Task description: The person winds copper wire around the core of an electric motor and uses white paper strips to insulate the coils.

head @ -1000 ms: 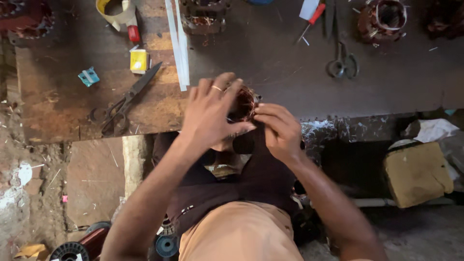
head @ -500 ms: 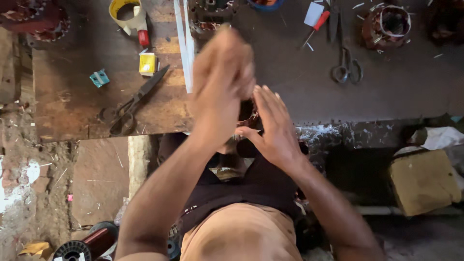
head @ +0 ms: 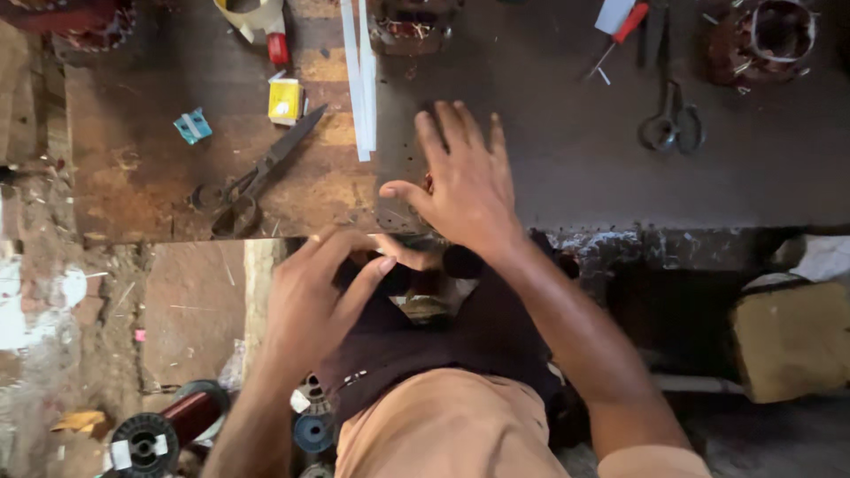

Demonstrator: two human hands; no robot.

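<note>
1. You look straight down at your own lap and at the near edge of a dark, worn metal-topped workbench (head: 620, 177).
2. Your right hand (head: 465, 181) lies flat on the bench edge, palm down, fingers spread wide and pinching nothing. A small reddish, copper-coloured part (head: 428, 183) peeks out beside the thumb; what it is cannot be told.
3. Your left hand (head: 314, 296) hovers below the bench edge, over the dark cloth on your lap (head: 425, 345). Its fingers curl toward a small dark object that is mostly hidden, so whether they pinch it cannot be told.
4. On the wooden left part of the bench, large dark metal shears (head: 257, 177) lie at a slant, well apart from both hands.
5. Near the shears sit a small yellow box (head: 285, 100) and a small teal block (head: 192, 126).
6. Two long white strips (head: 359, 80) run away from you, just left of your right hand.
7. To the far right lie small grey scissors (head: 671, 124) and a red-handled screwdriver (head: 620, 35).
8. On the floor at lower left stands a spool of copper-red wire (head: 168, 425).
</note>
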